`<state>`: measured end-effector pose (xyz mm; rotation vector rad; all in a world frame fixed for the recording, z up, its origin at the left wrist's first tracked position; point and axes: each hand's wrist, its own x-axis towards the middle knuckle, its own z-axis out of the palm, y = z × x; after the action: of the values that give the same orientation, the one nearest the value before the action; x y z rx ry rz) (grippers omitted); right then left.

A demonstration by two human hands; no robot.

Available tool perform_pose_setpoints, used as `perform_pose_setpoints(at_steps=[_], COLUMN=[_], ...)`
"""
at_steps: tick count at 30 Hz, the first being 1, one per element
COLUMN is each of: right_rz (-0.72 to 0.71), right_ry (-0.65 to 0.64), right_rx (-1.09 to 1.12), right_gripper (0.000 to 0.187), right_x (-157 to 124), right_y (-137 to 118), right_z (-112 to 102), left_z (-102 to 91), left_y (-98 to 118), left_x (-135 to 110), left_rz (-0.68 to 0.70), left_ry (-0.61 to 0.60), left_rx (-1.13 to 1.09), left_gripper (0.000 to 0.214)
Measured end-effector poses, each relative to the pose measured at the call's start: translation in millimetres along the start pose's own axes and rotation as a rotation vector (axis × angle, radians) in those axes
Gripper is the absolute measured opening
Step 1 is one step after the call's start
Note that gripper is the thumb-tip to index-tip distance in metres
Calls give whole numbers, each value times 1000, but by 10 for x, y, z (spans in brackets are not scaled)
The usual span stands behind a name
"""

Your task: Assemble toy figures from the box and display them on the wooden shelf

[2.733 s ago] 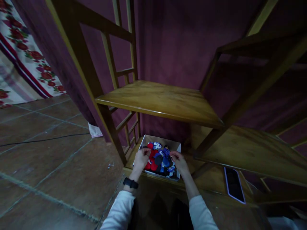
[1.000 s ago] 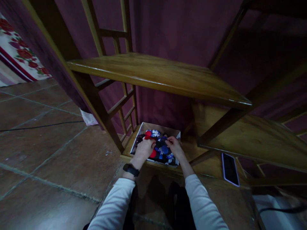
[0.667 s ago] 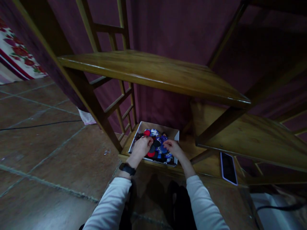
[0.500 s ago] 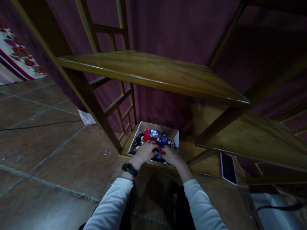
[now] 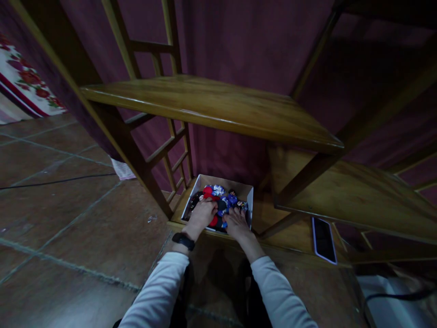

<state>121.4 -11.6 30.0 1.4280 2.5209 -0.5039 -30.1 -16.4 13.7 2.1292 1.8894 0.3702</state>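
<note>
A shallow white cardboard box (image 5: 251, 200) stands on the low wooden shelf, holding several small soft-looking bundles (image 5: 225, 202) in red, blue, black and white patterns; their exact kind is too small and dim to tell. My left hand (image 5: 205, 212), with a dark watch (image 5: 183, 241) on its wrist, reaches over the box's near left part. Its fingers curl down among the bundles, and their tips are hidden. In the near right part, my right hand (image 5: 236, 222) rests on blue bundles with its fingers spread. A red and black bundle shows between the hands.
A wooden shelf board (image 5: 211, 100) juts out above the box. A phone (image 5: 323, 240) with a pale purple edge lies on the low shelf to the right. Slanting posts frame both sides. A cable (image 5: 58, 181) crosses the tiled floor at left.
My hands have drawn apart: the left shifted slightly left, the right spread its fingers on the blue bundles. More of the red and black bundle shows between them.
</note>
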Motion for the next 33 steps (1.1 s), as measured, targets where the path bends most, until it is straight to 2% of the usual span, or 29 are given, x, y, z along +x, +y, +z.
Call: perform_pose_setpoints(at_steps=[3,6,11,16,22,26,30,33], right_rz=[-110,-168,-110,17,-47,-74,-143,-112], right_ry=[-7,24,13,-37,-29,40,78,142], right_rx=[2,-9,-33,-56,-25,-15,67,271], right_gripper=[18,22,32,32,34,41,31,17], right_x=[1,-6,2,28,58,61,66,98], right_y=[24,40,4,-22,80,125,187,309], right_z=[48,80,50,26,81,119,132,95], left_z=[6,14,-6,0,55,30,-34,-61], left_y=[58,127,175,143,101,115,183,232], left_x=[22,24,1,-16,-14,-12,-1,24], left_rz=[17,-46,-121,-78,-19,-23,-86,-171], left_ry=[29,-11,-86,-98,-95,-104,-119,-108], left_rx=[-27,-22,-6,22,71,69,36,7], left_gripper=[19,22,23,25,26,28,28,28])
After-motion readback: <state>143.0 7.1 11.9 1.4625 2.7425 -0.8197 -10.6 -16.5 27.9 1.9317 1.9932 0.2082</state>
